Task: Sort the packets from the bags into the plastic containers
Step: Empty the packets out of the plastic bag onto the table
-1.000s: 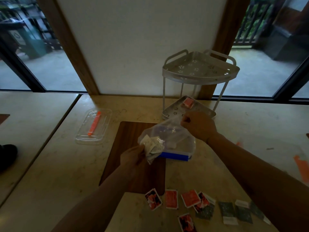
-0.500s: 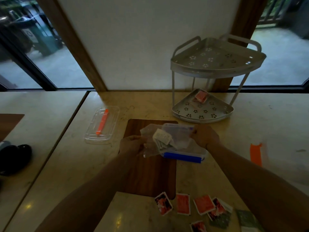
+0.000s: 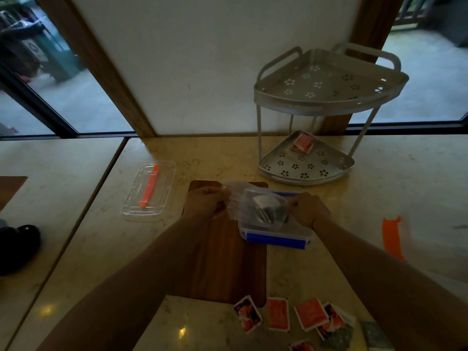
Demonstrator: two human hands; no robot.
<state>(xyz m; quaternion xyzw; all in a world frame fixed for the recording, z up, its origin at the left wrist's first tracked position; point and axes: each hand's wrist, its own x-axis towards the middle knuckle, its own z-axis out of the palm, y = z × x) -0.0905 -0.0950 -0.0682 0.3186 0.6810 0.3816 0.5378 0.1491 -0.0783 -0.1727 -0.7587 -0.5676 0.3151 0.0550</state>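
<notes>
A clear plastic bag (image 3: 255, 207) with dark and white packets (image 3: 268, 211) inside is stretched between my hands over a clear container with blue clips (image 3: 276, 238). My left hand (image 3: 205, 203) pinches the bag's left edge and my right hand (image 3: 307, 211) pinches its right edge. Several red packets (image 3: 278, 316) and a green one (image 3: 374, 334) lie loose on the counter near me. One red packet (image 3: 302, 143) rests on the lower shelf of the rack.
A clear lid with an orange clip (image 3: 149, 190) lies at the left. A dark wooden board (image 3: 228, 262) sits under my left forearm. The two-tier metal corner rack (image 3: 326, 97) stands at the back right. Orange tape (image 3: 392, 236) marks the counter at the right.
Both hands have pulled the bag flatter and wider over the blue container. The white packets that hung at the bag's left side are now inside, over the container.
</notes>
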